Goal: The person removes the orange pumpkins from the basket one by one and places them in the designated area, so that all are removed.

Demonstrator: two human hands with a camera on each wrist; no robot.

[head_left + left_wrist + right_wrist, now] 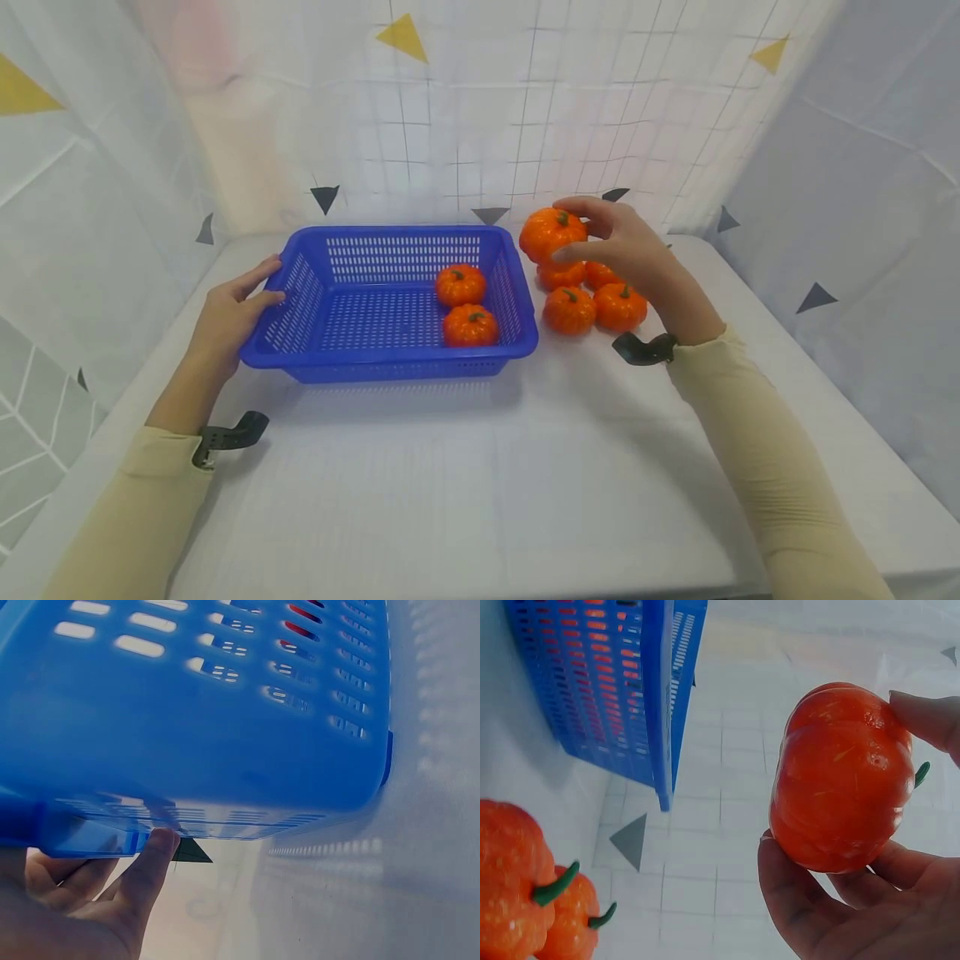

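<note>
A blue plastic basket (382,357) with slotted walls stands on the table. My left hand (225,317) holds its left rim, the thumb on the near part of the rim. From below, the left wrist view shows that hand (105,900) against the basket's rim (90,840). Two small orange pumpkins, one (461,286) behind the other (470,326), lie inside at the right. Just beyond the right rim, my right hand (626,242) grips another pumpkin (551,237) in the air. Thumb and fingers span this pumpkin (844,780) in the right wrist view.
Right of the basket, several more pumpkins (570,311) sit close together on the white table (420,492), partly hidden by the raised one. White cloth walls (465,108) with a grid print and triangles enclose the back and sides.
</note>
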